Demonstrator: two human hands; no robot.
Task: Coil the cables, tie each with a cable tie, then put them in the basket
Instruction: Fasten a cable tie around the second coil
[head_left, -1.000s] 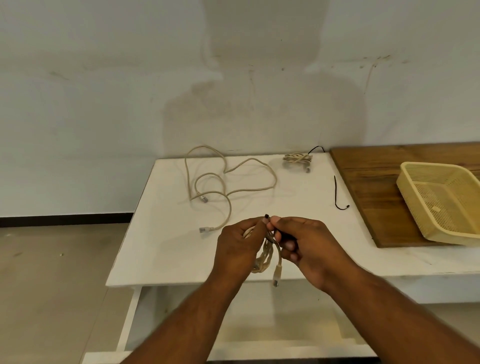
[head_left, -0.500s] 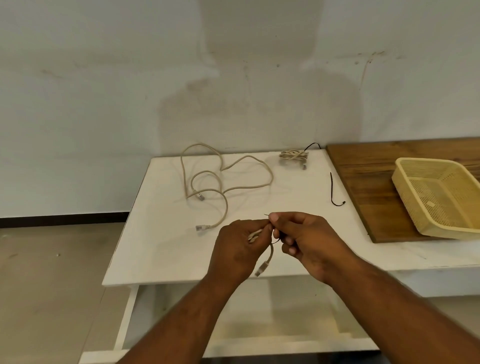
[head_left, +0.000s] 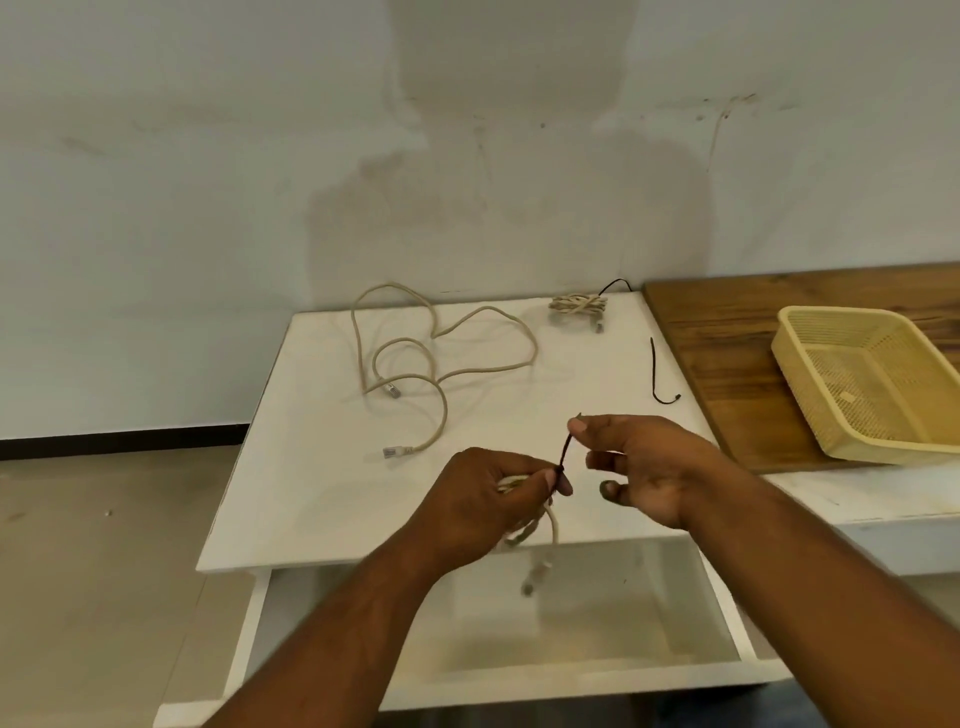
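Head view, lower centre: the left hand (head_left: 483, 499) grips the coiled cable (head_left: 519, 535) in curled fingers over the surface (head_left: 322, 467), the right hand (head_left: 649, 467) pinches its black cable tie (head_left: 567, 451), basket (head_left: 836, 312) far right.

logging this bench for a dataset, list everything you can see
table: 1, white, centre
board: 1, brown wood, right of table
basket: 1, yellow, on board
loose cable: 1, beige, uncoiled, table's far left
tied cable: 1, beige, table's far edge
spare tie: 1, black, table beside board
held cable: 1, beige, coiled, above table's near edge
held tie: 1, black, round held cable
left hand: 1, grips held cable
right hand: 1, pinches held tie's end
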